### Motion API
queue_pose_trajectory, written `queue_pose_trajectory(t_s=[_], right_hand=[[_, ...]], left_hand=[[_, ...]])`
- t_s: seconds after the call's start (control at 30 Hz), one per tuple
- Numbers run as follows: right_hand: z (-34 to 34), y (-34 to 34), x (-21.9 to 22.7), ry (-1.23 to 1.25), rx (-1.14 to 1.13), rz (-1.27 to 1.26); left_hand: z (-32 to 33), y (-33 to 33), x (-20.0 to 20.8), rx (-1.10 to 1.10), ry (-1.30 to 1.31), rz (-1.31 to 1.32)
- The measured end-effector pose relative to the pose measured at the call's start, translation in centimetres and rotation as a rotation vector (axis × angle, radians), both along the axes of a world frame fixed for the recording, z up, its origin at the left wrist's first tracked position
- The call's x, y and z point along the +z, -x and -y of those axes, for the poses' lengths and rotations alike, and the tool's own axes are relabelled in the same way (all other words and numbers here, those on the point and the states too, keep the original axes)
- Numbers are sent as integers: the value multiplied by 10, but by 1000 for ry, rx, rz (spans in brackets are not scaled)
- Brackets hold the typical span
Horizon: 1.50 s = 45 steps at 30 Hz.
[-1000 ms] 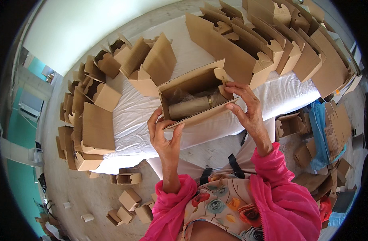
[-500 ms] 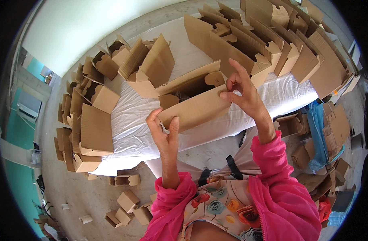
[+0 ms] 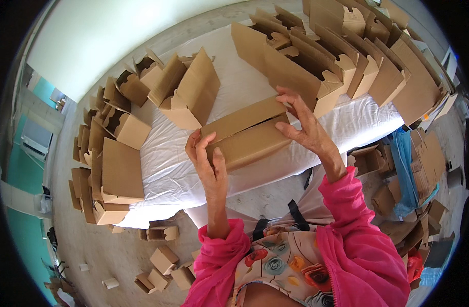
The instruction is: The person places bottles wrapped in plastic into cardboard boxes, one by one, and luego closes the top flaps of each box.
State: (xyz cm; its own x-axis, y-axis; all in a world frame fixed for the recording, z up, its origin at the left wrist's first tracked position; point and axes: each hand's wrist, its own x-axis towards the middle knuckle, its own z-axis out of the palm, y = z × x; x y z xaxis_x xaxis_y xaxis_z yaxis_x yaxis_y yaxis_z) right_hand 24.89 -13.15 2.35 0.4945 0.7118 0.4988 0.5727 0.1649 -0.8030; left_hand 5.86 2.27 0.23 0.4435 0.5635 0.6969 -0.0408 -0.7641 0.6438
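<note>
A long brown cardboard box (image 3: 251, 144) sits at the near edge of the white-covered table, its two top flaps folded down with a narrow dark gap between them. My left hand (image 3: 209, 162) grips its left end, fingers bent over the top and thumb at the near side. At the other end, my right hand (image 3: 310, 127) holds the corner between thumb and curled fingers. The inside of the box is hidden except for the dark slit. Just beyond my left hand stands a box with raised flaps (image 3: 188, 97).
Open boxes stand along the left side of the white cloth (image 3: 165, 171), such as this one (image 3: 123, 166). A dense row of open cartons (image 3: 296, 71) fills the far right. Small boxes (image 3: 164, 259) lie on the floor at left; blue plastic (image 3: 404, 171) and cardboard pieces lie at right.
The top flaps of the box have come down, covering the opening and the dark item that showed inside. My hands stay at its two ends, with the right fingers now lower.
</note>
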Motion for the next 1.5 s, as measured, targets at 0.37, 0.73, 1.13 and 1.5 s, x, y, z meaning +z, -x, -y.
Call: queue_pose_trajectory(t_s=[0.37, 0.73, 1.13, 1.5], right_hand=[[17, 20, 8, 216, 90, 307], [43, 22, 33, 25, -82, 177], [-73, -48, 151, -249, -531, 324], [-299, -116, 127, -88, -530, 287]], left_hand=[[-32, 6, -3, -226, 230, 47], [-49, 5, -29, -77, 582, 450], [-82, 2, -84, 199, 225, 181], [-77, 0, -78, 227, 139, 28]])
